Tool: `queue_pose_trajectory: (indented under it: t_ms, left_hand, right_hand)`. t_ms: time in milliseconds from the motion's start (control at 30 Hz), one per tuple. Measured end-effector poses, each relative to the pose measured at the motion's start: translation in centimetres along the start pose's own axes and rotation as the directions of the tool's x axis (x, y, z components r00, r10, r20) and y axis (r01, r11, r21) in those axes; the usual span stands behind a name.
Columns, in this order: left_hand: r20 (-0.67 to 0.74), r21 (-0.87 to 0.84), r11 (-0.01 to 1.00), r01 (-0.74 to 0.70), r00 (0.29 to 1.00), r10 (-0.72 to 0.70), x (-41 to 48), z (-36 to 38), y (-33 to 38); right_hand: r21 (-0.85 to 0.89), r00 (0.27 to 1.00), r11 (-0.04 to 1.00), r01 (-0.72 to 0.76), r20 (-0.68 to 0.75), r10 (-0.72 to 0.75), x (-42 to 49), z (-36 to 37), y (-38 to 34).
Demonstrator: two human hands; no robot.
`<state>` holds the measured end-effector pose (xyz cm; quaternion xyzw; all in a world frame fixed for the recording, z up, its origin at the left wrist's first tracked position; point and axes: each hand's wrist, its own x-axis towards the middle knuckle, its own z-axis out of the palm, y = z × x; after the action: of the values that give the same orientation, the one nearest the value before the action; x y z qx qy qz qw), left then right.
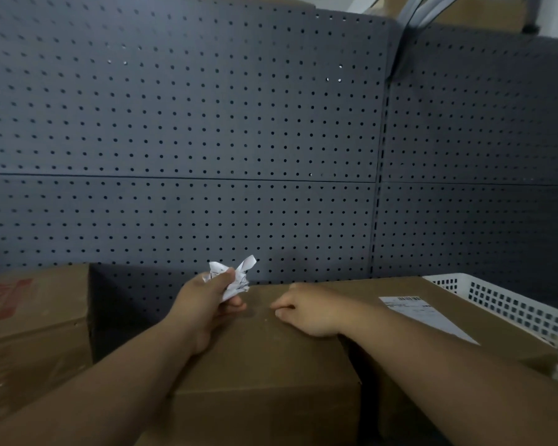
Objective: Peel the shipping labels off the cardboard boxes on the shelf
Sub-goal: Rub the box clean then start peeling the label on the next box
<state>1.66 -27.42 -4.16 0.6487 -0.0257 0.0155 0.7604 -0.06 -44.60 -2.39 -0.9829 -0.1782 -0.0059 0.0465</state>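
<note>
Both forearms enter from the bottom edge and converge toward frame centre.

L hand [207,300]: forearm runs up from lower left, wrist straight, fingers closed round a crumpled label [234,278], a white paper wad w/ print showing. The wad sticks out above thumb and index finger, held just over the back edge of the centre box [264,358].

R hand [310,312]: forearm runs up from lower right, palm down, flat on the centre box top. Fingers curled loosely, tips touching the cardboard; holds nothing.

Right box [361,291], right of centre, carries a flat label [426,317], white w/ barcode, stuck on its top, just right of the R forearm.

White basket [509,304] at right edge. Left box [36,320] w/ red print at lower left. Grey pegboard [187,123] fills the upper frame.
</note>
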Motion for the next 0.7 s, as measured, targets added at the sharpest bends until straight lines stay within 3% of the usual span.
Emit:
queue_pose_trajectory:
  t_ms: [133, 300, 367, 433, 700]
  left_hand:
    - [0.005, 0.027, 1.0, -0.014, 1.0, 0.014, 0.0, -0.1, -0.1]
    - [-0.02, 0.051, 0.999, -0.016, 1.0, 0.017, 0.4, 0.0, -0.3]
    - [-0.021, 0.045, 0.999, -0.025, 0.999, 0.026, 0.6, 0.1, -0.3]
    - [-0.028, 0.034, 0.999, -0.032, 0.999, 0.033, 0.7, 0.3, -0.4]
    - [-0.018, 0.009, 0.999, -0.031, 0.999, 0.032, 0.7, 0.0, -0.7]
  right_hand:
    - [-0.126, 0.995, 0.989, 0.082, 0.059, -0.075, 0.2, 0.5, -0.3]
    - [0.102, 0.99, 0.992, 0.074, 0.111, -0.085, 1.6, -1.7, 0.1]
    - [0.114, 0.998, 0.992, 0.045, 0.036, -0.05, 2.3, -2.3, 0.1]
    - [0.03, 0.999, 0.999, 0.032, -0.014, -0.032, 3.0, -2.0, 0.1]
    - [-0.316, 0.997, 0.948, 0.03, 0.074, -0.007, 4.1, -2.0, -1.9]
